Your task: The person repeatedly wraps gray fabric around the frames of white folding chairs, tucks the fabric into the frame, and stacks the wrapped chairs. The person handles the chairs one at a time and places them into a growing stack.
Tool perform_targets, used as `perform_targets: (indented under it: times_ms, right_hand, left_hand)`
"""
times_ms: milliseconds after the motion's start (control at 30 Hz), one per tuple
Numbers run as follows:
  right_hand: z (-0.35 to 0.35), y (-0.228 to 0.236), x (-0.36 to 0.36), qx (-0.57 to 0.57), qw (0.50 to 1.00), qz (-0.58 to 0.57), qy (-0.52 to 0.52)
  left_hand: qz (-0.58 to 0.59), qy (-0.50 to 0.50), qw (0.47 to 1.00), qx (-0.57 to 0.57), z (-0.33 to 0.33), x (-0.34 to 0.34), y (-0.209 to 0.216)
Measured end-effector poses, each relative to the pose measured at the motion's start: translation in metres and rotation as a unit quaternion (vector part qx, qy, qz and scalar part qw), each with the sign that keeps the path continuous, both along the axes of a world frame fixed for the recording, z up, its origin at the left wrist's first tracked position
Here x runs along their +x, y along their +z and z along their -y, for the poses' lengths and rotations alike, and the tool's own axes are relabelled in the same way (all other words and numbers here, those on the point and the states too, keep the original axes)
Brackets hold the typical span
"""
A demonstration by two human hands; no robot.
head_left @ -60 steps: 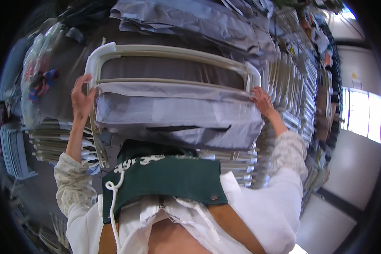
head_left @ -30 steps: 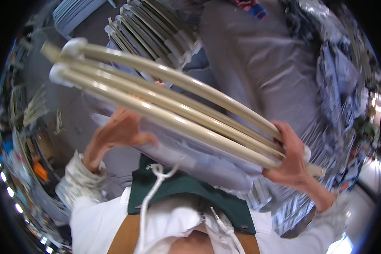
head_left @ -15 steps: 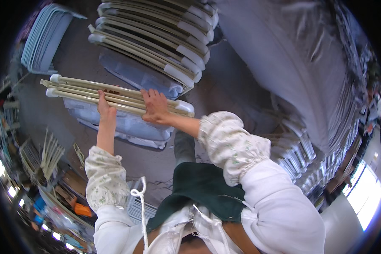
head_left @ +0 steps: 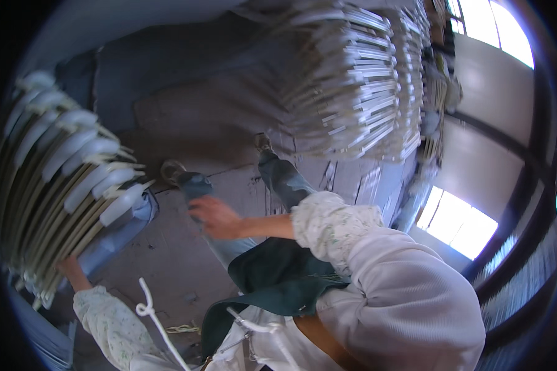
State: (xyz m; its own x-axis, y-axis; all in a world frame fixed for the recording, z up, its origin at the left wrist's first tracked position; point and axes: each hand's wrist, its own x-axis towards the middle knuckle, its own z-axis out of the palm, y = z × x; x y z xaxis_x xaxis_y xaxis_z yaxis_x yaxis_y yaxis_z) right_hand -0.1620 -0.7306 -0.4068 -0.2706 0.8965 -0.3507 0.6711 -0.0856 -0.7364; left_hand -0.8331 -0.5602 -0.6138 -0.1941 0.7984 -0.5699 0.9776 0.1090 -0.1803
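Observation:
A stack of bent cream tube frames [head_left: 62, 204] with white wrapped corners rises at the left. My left hand [head_left: 73, 271] reaches to the near lower edge of this stack and touches it or nearly so; its fingers are hidden among the tubes. Out in front of my body, over my legs, my right hand [head_left: 218, 217] is held in the air, blurred by motion. Its fingers look loosely stretched, and nothing shows in them. A pale plastic-wrapped bundle [head_left: 120, 232] lies against the right side of the stack.
Many more pale tube frames [head_left: 359, 93] stand packed in rows at the far right. Flattened cardboard [head_left: 229, 123] covers the floor under my feet. A pale cord [head_left: 182, 329] lies on the floor near me. Bright windows [head_left: 455, 222] are at the right.
The view has swung to the right. My right hand has let go of the bundle of cream tubes that both hands held. My left hand is now at the stack's edge.

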Motion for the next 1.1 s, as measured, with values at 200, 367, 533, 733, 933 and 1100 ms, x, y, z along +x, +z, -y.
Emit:
perform_targets:
  times_ms: [200, 367, 533, 733, 933, 1100]
  right_hand:
    - [0.223, 0.011, 0.298, -0.068, 0.745, 0.337, -0.571]
    - [0.345, -0.022, 0.604, -0.119, 0.434, 0.301, -0.841]
    - [0.367, -0.08, 0.771, 0.036, 0.323, -0.204, -0.923]
    - [0.358, -0.103, 0.774, 0.056, 0.29, -0.335, -0.895]
    - [0.464, 0.023, 0.802, 0.012, 0.329, -0.252, -0.91]
    - [0.545, 0.179, 0.759, -0.079, 0.395, -0.201, -0.893]
  left_hand:
    - [-0.417, -0.327, 0.778, -0.337, -0.01, 0.145, 0.071]
    - [-0.087, 0.117, 0.987, 0.061, 0.013, 0.234, 0.08]
    - [0.109, 0.201, 0.94, 0.253, 0.036, 0.354, 0.068]
    - [0.219, 0.287, 0.929, 0.084, 0.073, 0.512, 0.078]
    - [0.397, -0.075, 0.912, -0.065, 0.215, 0.889, 0.179]
    - [0.568, -0.327, 0.749, -0.092, 0.324, 1.081, 0.263]
